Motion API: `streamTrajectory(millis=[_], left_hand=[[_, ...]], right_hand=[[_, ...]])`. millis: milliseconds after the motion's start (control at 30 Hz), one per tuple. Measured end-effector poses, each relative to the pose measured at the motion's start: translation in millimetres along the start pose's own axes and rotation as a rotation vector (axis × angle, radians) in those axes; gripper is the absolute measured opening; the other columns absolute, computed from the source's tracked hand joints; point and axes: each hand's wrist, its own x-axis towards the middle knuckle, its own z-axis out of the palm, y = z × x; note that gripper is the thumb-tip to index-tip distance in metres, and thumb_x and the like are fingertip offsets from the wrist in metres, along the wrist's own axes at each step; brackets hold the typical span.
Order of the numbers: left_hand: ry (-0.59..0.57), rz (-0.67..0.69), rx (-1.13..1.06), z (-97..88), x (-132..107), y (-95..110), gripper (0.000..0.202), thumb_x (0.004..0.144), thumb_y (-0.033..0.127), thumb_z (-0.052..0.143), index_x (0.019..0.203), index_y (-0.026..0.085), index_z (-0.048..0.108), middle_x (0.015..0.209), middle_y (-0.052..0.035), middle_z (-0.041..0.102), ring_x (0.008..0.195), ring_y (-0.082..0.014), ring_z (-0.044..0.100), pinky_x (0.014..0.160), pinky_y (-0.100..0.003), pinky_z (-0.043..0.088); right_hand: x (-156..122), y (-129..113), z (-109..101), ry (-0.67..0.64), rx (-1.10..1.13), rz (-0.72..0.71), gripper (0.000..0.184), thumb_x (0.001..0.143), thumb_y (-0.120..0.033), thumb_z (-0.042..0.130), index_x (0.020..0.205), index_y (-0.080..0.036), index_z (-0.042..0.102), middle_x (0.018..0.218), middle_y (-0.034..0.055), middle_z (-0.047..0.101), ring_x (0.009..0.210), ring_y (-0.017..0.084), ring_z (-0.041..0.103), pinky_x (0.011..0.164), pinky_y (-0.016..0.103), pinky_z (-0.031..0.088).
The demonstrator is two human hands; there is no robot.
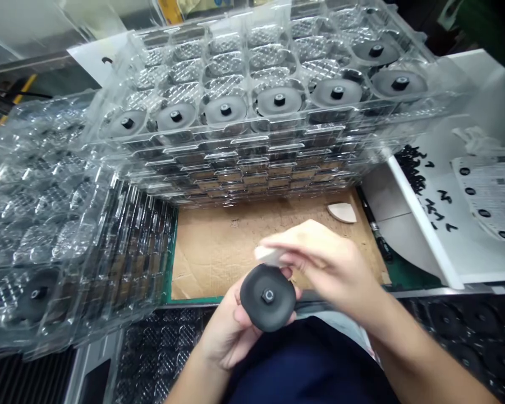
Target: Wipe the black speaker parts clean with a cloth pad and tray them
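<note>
A round black rubbery disc with a short stem at its centre (256, 306) sits in my left hand (231, 331), whose fingers wrap round its edge. Above it my right hand (328, 264) pinches a small white pad (269, 255), blurred by motion, at the disc's upper rim. I cannot tell whether the pad touches the disc. A second off-white pad (342, 212), wedge-shaped, lies on the cardboard sheet (210, 247) beyond my hands.
Stacked clear plastic trays (244, 140) rise behind the cardboard, several pockets holding similar discs. More stacked trays (46, 224) stand at left. At right, a white tray (429, 235) holds small black parts (410, 168) and a label sheet (488, 191). A black marker (376, 233) lies beside the cardboard.
</note>
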Motion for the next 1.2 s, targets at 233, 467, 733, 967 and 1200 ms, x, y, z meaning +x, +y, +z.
streamTrajectory(millis=[233,467,733,967,1200], left_hand=[[-0.083,0.042,-0.143,-8.6,-3,2,0.057,0.061,0.032,0.080,0.115,0.026,0.062,0.126,-0.0058,0.060,0.107,-0.0258,0.061,0.082,-0.029,0.056],[0.022,0.039,-0.136,-6.3,0,3,0.052,0.065,0.038,0.075,0.114,0.024,0.063,0.126,-0.0080,0.059,0.110,-0.0268,0.059,0.084,-0.029,0.054],[0.076,0.111,-0.117,-2.5,5,-6,0.042,0.068,0.033,0.075,0.107,0.022,0.066,0.117,-0.0055,0.064,0.103,-0.0229,0.063,0.086,-0.029,0.053],[0.230,0.134,0.018,-3.7,-3,-13,0.064,0.066,0.037,0.077,0.125,0.024,0.054,0.114,-0.0079,0.064,0.107,-0.0225,0.059,0.091,-0.029,0.049],[0.190,0.123,0.038,3.2,-4,-12,0.052,0.062,0.030,0.081,0.110,0.022,0.065,0.102,-0.0056,0.069,0.107,-0.0233,0.059,0.098,-0.030,0.044]], right_hand=[[-56,78,34,-0.047,-0.120,0.536,0.020,0.086,-0.022,0.050,0.097,-0.021,0.067,0.090,0.0056,0.059,0.078,0.018,0.061,0.070,0.032,0.052],[-102,80,61,-0.024,-0.215,0.573,0.034,0.084,-0.024,0.052,0.116,-0.015,0.061,0.106,0.0132,0.051,0.064,0.016,0.060,0.061,0.035,0.053],[-50,42,24,0.182,-0.210,0.510,0.029,0.092,-0.027,0.046,0.117,-0.019,0.057,0.106,0.0079,0.063,0.074,0.017,0.060,0.064,0.029,0.050],[-12,-41,24,-0.059,-0.051,0.038,0.019,0.090,-0.011,0.045,0.100,-0.015,0.061,0.087,0.0027,0.067,0.075,0.016,0.058,0.071,0.030,0.042],[-9,-38,24,0.022,-0.153,-0.030,0.023,0.092,-0.013,0.041,0.101,-0.010,0.061,0.084,0.0071,0.066,0.074,0.018,0.055,0.069,0.032,0.036]])
